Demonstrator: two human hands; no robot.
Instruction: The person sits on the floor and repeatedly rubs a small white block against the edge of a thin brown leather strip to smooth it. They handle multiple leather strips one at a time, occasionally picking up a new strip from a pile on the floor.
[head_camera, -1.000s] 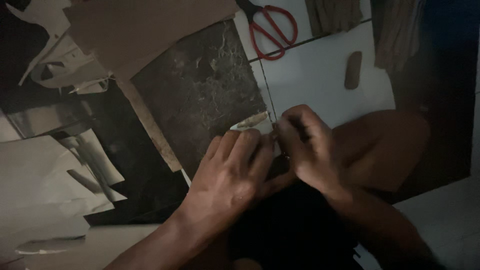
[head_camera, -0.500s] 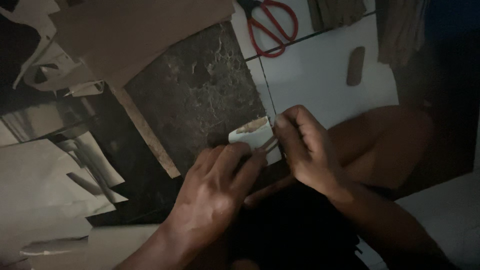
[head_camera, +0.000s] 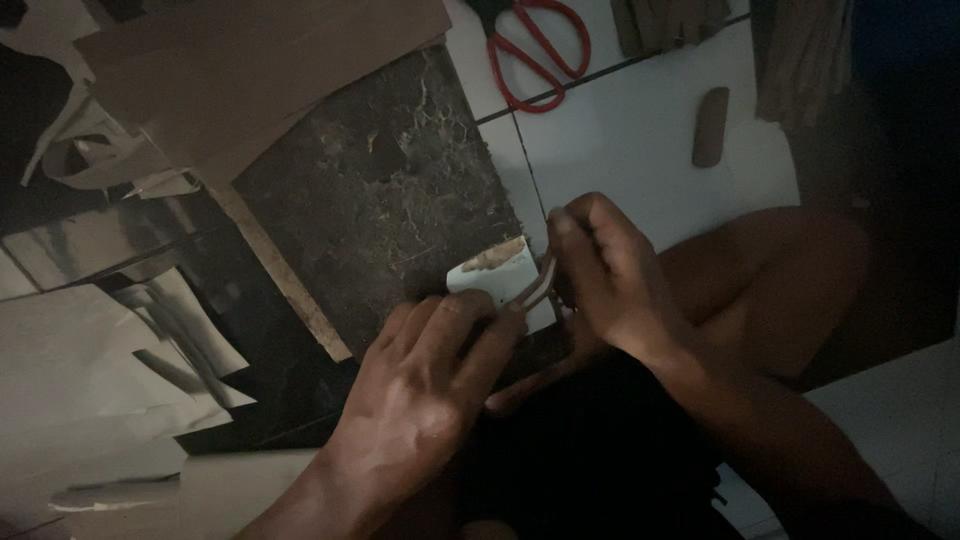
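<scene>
Setting: I look down on a dim white tiled floor (head_camera: 640, 150) with a dark mottled stone slab (head_camera: 380, 200) laid on it.
Left hand (head_camera: 430, 385): my fingers pinch the lower edge of a small white folded paper piece (head_camera: 492, 272).
Right hand (head_camera: 605, 275): curled, fingertips pressed together on a thin tan strip (head_camera: 535, 288) at the piece's right side.
Paper piece: at the slab's lower right corner, between both hands.
Surroundings: red-handled scissors (head_camera: 535, 50) at top; brown cardboard sheet (head_camera: 260, 70) at upper left; pale paper offcuts (head_camera: 110, 370) at left.

Matt brown cardboard sheet (head_camera: 260, 70) upper left; rough, mottled dark stone slab (head_camera: 385, 200) at centre; glossy white floor tiles (head_camera: 640, 150); scissors (head_camera: 535, 45) with smooth red plastic handles.
</scene>
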